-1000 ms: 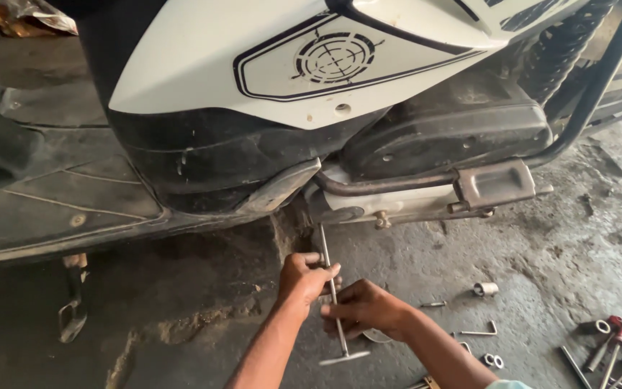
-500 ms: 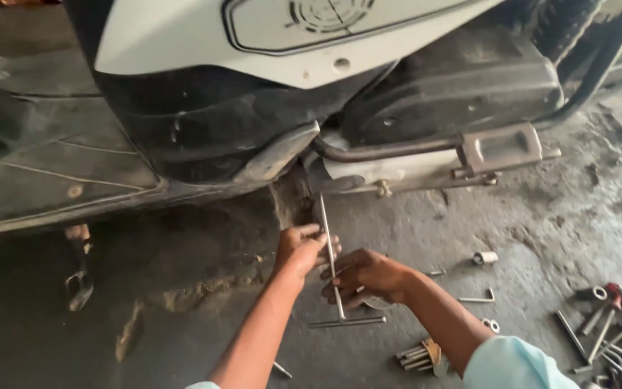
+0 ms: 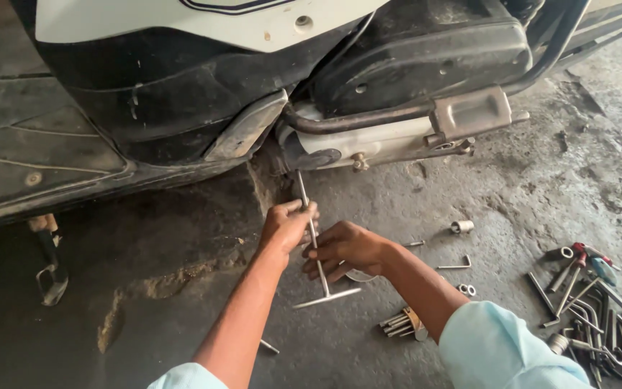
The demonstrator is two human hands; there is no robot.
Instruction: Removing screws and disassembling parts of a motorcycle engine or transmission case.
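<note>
Near the concrete floor's (image 3: 512,209) front edge lie loose sockets and a pile of wrenches (image 3: 592,302) at the right. Above them, the right hand (image 3: 343,248) and left hand (image 3: 287,223) both wrap closed around a slim steel T-handle wrench (image 3: 316,248), steadying its shaft as it angles up beneath the scooter (image 3: 268,86), crossbar lowest.

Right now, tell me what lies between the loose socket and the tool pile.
Head view: one small bent hex key on bare concrete between the loose socket and the tool pile.
</note>
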